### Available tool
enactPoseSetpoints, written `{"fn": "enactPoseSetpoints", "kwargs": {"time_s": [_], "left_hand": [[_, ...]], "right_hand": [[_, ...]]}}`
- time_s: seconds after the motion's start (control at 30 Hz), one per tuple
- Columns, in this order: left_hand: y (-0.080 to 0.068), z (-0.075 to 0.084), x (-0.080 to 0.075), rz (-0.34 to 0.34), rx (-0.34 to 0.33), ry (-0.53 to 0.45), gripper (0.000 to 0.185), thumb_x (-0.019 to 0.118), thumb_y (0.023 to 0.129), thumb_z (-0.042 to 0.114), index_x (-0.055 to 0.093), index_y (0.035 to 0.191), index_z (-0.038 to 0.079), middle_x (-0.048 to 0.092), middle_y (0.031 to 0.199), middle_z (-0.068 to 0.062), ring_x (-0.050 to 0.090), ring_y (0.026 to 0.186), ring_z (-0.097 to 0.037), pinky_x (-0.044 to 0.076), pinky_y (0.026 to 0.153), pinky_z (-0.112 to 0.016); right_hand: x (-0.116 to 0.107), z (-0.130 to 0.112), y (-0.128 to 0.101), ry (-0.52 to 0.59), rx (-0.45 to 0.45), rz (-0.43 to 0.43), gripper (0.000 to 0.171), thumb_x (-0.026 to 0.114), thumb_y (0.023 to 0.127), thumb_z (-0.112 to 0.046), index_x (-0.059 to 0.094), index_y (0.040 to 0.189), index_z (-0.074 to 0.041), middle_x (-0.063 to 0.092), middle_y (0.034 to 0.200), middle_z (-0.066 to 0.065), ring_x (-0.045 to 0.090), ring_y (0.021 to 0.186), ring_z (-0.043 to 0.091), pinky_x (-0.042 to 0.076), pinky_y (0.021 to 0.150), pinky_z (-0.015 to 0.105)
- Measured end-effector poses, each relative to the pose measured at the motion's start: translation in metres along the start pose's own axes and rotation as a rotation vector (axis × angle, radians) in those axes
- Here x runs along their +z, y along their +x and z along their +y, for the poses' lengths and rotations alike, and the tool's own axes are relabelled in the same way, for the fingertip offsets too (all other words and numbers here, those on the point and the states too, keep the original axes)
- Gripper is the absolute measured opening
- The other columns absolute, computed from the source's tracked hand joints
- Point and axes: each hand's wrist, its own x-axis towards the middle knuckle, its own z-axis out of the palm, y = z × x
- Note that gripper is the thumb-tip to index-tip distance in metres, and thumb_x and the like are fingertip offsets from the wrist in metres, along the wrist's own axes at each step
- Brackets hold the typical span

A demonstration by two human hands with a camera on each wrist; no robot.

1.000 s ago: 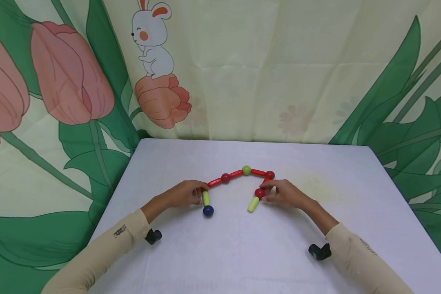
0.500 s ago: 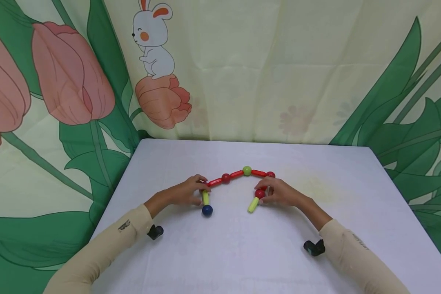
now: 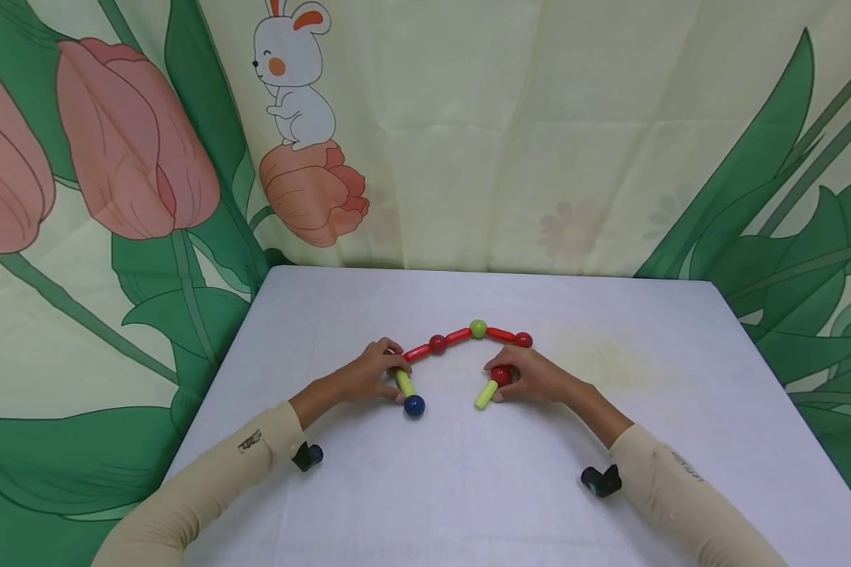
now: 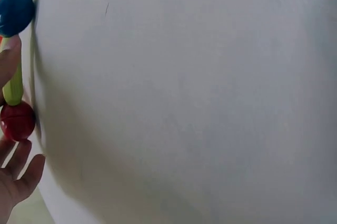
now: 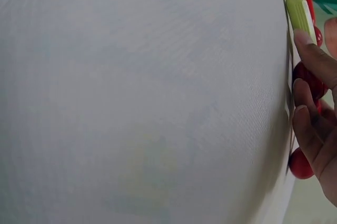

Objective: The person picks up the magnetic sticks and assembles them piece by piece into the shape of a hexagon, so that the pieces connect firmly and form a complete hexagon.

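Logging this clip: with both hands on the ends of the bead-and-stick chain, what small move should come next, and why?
Probably bring the two ends together. The left hand holds the yellow-green stick tipped with the blue ball; the right hand holds the red ball with its own bare-ended yellow-green stick. A gap of table separates them, so swinging that bare end toward the blue ball would likely close the loop.

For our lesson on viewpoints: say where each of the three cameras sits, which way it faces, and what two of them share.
Head: worn on the head, looking forward and down at the table; both sleeves and hands show.
Left wrist: low beside the left hand, facing across the tabletop.
Right wrist: low beside the right hand, facing likewise.
Shared: the blue ball appears in the head and left wrist views.
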Motion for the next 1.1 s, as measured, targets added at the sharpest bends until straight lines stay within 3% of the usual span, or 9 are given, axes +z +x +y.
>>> {"fn": "enactPoseSetpoints", "kwargs": {"time_s": [0.4,0.67,1.1], "left_hand": [[-0.002,0.006,0.008,-0.005,-0.004,0.007,0.035,0.087,0.079,0.023,0.071,0.110,0.029,0.045,0.139,-0.008,0.041,0.131,-0.027,0.049,0.104,-0.041],[-0.001,0.009,0.016,0.078,0.010,0.047,0.033,0.087,0.079,0.028,0.071,0.108,0.026,0.051,0.132,-0.008,0.047,0.122,-0.026,0.050,0.097,-0.037],[0.004,0.022,0.023,0.152,-0.058,0.121,0.036,0.087,0.079,0.031,0.071,0.111,0.022,0.054,0.129,-0.010,0.049,0.114,-0.025,0.048,0.094,-0.038]], "right_hand": [[0.003,-0.007,-0.001,-0.060,0.001,-0.007,0.041,0.084,0.082,-0.021,0.071,0.120,-0.015,0.065,0.110,-0.001,0.055,0.096,0.014,0.051,0.077,0.022],[0.008,-0.008,0.002,-0.085,0.038,0.018,0.037,0.085,0.082,-0.023,0.069,0.114,-0.018,0.065,0.112,-0.002,0.056,0.103,0.016,0.054,0.081,0.025],[0.017,-0.020,0.008,-0.081,0.111,0.084,0.037,0.086,0.080,-0.026,0.070,0.112,-0.018,0.065,0.105,-0.003,0.056,0.100,0.016,0.053,0.076,0.025]]}}
